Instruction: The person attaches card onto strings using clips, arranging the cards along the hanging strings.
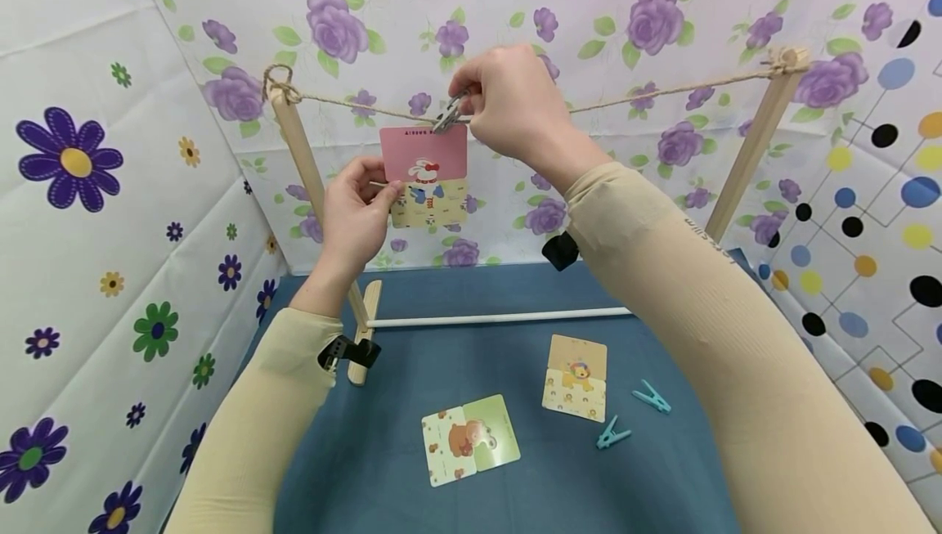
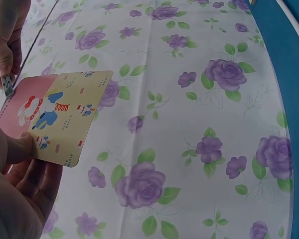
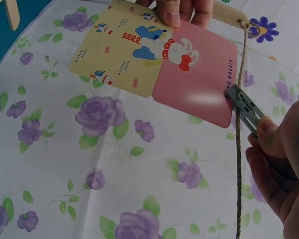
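A pink and yellow card with a rabbit picture hangs upright just under the twine. My left hand pinches its left edge between thumb and fingers. Above its top edge, my right hand grips a grey clothespin by its handles. In the right wrist view the clothespin's nose is at the card's printed edge, beside the twine. Whether the clothespin bites both card and twine I cannot tell. The left wrist view shows the same card with the thumb on its face.
Wooden posts hold the twine, with a white rod low between them. On the blue cloth lie a green bear card, an orange lion card and two turquoise clothespins. Patterned sheets surround it.
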`<state>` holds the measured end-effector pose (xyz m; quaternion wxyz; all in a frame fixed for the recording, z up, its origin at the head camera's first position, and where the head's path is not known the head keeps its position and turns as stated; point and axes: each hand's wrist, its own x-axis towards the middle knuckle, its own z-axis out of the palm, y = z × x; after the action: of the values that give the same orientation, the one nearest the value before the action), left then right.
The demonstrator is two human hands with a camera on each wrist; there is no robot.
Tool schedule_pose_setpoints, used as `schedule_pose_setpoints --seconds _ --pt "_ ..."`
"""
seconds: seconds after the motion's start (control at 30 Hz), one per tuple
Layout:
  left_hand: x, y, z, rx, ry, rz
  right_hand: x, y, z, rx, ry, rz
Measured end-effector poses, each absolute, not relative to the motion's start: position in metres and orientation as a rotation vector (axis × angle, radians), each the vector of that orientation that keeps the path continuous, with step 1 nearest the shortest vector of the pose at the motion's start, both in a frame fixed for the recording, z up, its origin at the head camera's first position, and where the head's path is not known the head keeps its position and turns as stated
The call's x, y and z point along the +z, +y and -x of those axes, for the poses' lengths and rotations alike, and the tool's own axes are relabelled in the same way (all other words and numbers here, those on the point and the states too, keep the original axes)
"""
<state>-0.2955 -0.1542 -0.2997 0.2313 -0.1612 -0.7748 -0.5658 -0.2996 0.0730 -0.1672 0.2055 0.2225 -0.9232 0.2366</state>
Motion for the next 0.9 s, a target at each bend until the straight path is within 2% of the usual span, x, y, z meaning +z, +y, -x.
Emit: schedule_pose_setpoints --seconds 0.9 --pt "-0.315 -0.156 0.295 -1.533 -2.188 0.470 -0.181 0.065 0.306 0.583 -2.709 -0.666"
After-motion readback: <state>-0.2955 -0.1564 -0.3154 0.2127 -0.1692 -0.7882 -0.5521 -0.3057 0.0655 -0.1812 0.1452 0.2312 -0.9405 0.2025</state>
